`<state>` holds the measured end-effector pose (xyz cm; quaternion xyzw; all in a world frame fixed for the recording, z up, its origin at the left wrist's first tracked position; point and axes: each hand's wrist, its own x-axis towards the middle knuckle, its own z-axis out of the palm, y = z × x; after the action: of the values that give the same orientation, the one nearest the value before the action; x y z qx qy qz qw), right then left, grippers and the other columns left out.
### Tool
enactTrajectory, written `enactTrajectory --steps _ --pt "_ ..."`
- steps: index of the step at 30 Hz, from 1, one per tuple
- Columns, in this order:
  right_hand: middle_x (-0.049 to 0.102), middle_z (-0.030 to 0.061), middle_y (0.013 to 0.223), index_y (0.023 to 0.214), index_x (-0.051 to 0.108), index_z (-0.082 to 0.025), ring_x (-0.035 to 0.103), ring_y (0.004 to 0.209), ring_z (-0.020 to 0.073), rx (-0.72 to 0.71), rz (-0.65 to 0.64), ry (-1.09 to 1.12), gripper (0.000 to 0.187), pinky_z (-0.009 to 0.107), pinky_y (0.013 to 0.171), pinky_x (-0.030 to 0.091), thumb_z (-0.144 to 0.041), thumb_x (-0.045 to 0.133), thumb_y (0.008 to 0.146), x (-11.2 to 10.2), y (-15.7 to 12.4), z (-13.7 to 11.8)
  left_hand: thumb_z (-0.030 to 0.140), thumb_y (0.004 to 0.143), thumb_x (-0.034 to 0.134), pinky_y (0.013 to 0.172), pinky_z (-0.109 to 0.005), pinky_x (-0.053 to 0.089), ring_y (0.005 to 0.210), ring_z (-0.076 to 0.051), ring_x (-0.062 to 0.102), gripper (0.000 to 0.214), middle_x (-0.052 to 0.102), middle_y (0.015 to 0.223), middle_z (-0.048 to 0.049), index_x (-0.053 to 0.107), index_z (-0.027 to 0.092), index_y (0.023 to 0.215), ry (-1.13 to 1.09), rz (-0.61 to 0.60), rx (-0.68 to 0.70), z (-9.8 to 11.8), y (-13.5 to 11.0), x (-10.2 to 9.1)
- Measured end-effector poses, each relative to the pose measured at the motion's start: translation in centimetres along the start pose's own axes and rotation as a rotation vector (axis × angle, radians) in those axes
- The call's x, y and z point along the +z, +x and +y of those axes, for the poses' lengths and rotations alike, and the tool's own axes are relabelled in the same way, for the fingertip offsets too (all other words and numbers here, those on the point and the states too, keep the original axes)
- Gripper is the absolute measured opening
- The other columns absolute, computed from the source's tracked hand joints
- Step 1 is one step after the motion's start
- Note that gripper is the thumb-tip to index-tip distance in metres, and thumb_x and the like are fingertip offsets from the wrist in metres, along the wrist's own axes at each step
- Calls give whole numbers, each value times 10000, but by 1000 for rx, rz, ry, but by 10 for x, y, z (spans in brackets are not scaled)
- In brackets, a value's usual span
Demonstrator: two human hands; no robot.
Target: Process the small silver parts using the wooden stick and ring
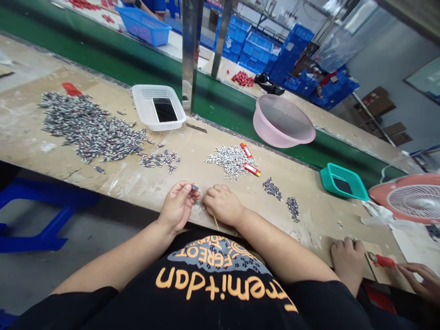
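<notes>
My left hand (177, 206) pinches a small dark metal part (195, 187) between its fingertips, raised just above the worktable (137, 192). My right hand (222, 205) rests palm down close by, its fingers curled over a thin wooden stick (216, 222). Ahead lie a small cluster of grey parts (160, 160) and a pile of silver-white parts (231, 160), with two red-and-white tubes (249, 160) at its edge. A large heap of grey metal parts (89, 128) spreads to the left. Two dark piles (272, 189) sit to the right.
A co-worker's hands (348, 261) work at the right with a red item (382, 261). Along the far edge stand a white basket (158, 107) holding a phone, a pink colander (283, 121) and a teal tray (343, 182). A green conveyor belt (220, 98) runs behind.
</notes>
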<state>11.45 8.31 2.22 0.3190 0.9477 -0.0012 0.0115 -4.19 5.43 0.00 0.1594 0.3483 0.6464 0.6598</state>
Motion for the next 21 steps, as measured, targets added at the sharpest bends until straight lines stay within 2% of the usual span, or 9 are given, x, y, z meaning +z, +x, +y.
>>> enactTrajectory --steps 4,8,14,16,19,21 --pt "580 85 857 854 608 -164 459 872 237 42 52 -14 130 362 774 352 -245 507 871 0 4 2 244 721 700 666 -234 476 646 -91 580 154 623 701 23 583 178 796 -18 25 36 7 -2 0" --pt "593 76 881 914 612 -179 466 925 222 128 147 118 123 346 835 355 -197 495 879 -6 -1 8 228 739 686 664 -236 475 646 -90 579 126 629 707 22 592 176 805 -30 27 69 11 -3 -2" --pt "621 74 889 975 625 -195 501 921 215 35 148 272 147 347 830 381 -210 514 879 -7 -16 7 221 765 661 629 -228 475 635 -91 579 97 628 712 13 594 169 813 -47 45 141 9 3 -11" --pt "643 78 940 1026 614 -194 526 933 214 89 239 326 185 354 849 395 -204 482 897 -5 -23 21 217 763 663 625 -231 479 629 -95 580 98 629 709 9 595 165 810 -50 47 144 8 4 -13" --pt "662 71 940 1029 614 -186 568 887 202 314 412 357 223 343 828 427 -179 425 910 0 -34 60 213 766 658 638 -235 485 629 -96 583 89 632 706 4 598 162 806 -55 45 146 6 5 -15" --pt "665 72 916 976 632 -176 576 876 208 400 415 303 205 343 831 429 -172 446 887 4 -39 83 210 764 659 645 -236 486 629 -96 584 87 635 706 2 600 162 807 -56 40 148 5 6 -16"
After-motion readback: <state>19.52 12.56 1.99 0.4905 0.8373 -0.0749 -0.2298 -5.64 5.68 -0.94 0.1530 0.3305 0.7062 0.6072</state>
